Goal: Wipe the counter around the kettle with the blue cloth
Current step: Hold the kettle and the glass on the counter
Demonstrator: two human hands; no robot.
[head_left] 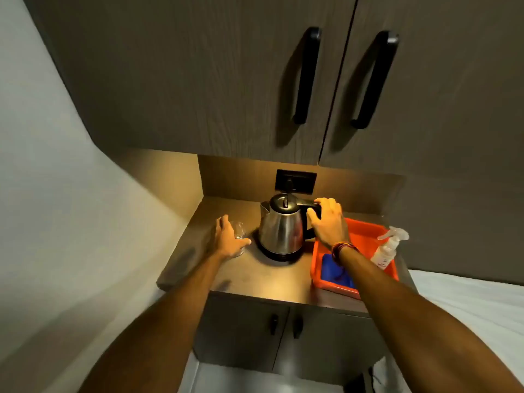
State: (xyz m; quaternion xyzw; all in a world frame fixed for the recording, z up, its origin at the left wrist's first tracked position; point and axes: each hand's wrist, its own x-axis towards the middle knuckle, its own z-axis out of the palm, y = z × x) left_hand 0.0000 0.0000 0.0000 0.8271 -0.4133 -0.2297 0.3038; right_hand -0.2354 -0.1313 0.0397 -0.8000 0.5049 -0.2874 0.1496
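A steel kettle with a black lid and handle stands on its black base in the middle of the small brown counter. My right hand is wrapped around the kettle's handle. My left hand is closed around a clear drinking glass just left of the kettle. The blue cloth lies folded in the near left corner of an orange tray on the counter's right side, partly hidden by my right forearm.
A clear spray bottle leans in the tray's right side. A black wall socket with a plug sits behind the kettle. Dark cupboard doors hang overhead, and lower doors are below the counter. A white surface lies to the right.
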